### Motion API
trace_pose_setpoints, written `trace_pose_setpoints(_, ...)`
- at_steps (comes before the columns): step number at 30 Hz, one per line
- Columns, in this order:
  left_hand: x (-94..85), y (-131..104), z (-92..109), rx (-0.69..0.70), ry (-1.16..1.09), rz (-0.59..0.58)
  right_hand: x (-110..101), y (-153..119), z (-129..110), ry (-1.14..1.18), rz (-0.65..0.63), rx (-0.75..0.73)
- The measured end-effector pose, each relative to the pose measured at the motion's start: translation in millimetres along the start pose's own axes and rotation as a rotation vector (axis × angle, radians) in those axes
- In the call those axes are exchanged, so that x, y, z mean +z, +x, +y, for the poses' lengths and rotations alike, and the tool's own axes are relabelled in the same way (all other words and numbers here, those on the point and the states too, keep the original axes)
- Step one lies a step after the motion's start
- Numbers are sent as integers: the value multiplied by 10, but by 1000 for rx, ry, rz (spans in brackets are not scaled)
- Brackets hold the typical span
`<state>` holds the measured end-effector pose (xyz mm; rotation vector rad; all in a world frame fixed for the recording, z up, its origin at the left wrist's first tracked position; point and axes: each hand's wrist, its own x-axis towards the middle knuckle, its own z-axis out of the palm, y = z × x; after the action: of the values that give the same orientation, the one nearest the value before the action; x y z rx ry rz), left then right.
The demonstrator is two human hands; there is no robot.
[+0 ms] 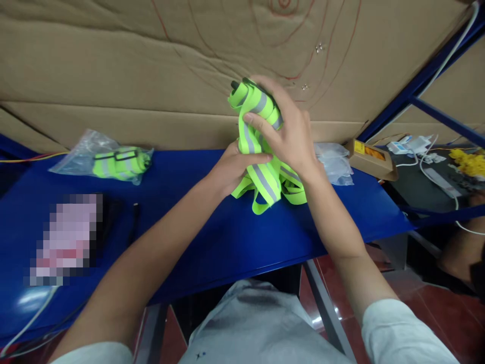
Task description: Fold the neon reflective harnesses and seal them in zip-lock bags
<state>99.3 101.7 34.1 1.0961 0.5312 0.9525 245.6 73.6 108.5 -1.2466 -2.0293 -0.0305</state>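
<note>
1. The right hand (293, 134) is clamped on the upper roll of the green strap (265, 188), thumb across its near side.
2. The left hand (234, 167) grips the strap lower down, thumb laid over it.
3. The strap is between both hands, its loops hanging over the blue table (242, 247); whether they touch it, I cannot tell.
4. Left, a bag (78, 154) holds another green roll (113, 166).
5. Right, clear plastic (335, 164) lies beside a box (358, 159).
6. Cardboard (94, 65) stands behind.
</note>
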Motion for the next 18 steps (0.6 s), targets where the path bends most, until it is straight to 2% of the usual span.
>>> trace_pose_setpoints(2,-32,18,-21,-41,-23,-22,-3,8,21,-21,-38,-10)
trace_pose_setpoints(4,-106,26,4,-69,17,-93,-32,13,59,-40,-76,10)
trace_pose_setpoints(6,-193,26,58,-71,132,-141,-69,16,100,-53,-89,61)
trace_pose_setpoints(9,-300,20,146,-53,314,-125,-104,15,144,-45,-92,113)
trace_pose_setpoints(11,-343,12,200,-69,364,-148,-106,13,155,-35,-74,96)
trace_pose_setpoints(13,-368,3,254,-92,409,-234,-96,8,148,-36,-52,50)
trace_pose_setpoints(15,-383,-8,304,-60,458,-283,-84,-3,122,-59,-54,28)
trace_pose_setpoints(18,-395,-28,355,32,422,-236,-65,-30,47,-122,-83,52)
